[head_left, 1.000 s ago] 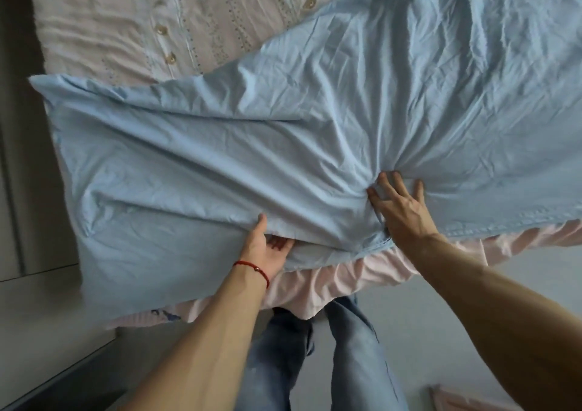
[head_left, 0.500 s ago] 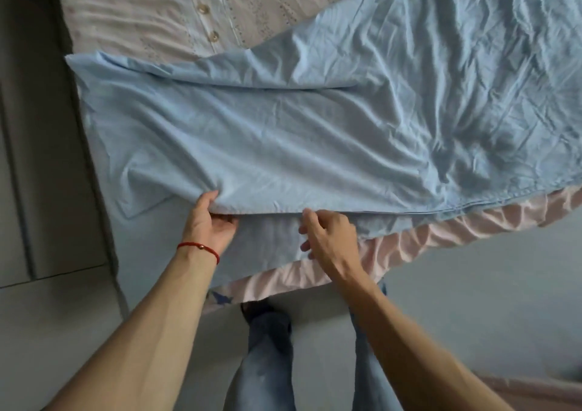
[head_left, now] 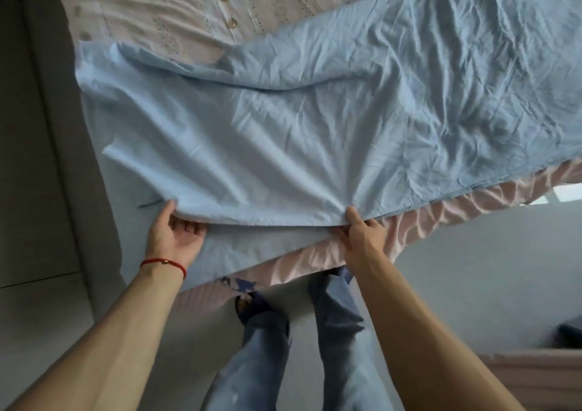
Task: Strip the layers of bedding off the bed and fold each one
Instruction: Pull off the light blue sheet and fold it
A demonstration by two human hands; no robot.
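The light blue sheet [head_left: 315,127], spread over the bed [head_left: 176,7], is pinched at its near hem by the left hand [head_left: 176,234] and right hand [head_left: 362,231], fingers clamped; folding seems underway, and an even lift is called for next.

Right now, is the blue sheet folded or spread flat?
Partly folded: the blue sheet lies doubled over itself near the bed's edge, its upper layer held by the left hand and right hand.

the blue sheet [head_left: 315,133] is cut off by the right edge and the top edge of the frame. its folded top layer hides the fingers of the left hand [head_left: 174,237] and most fingers of the right hand [head_left: 363,234]. the bed [head_left: 176,11] under it is mostly covered. a dark thing [head_left: 570,332] at the lower right edge is too cut off to tell.
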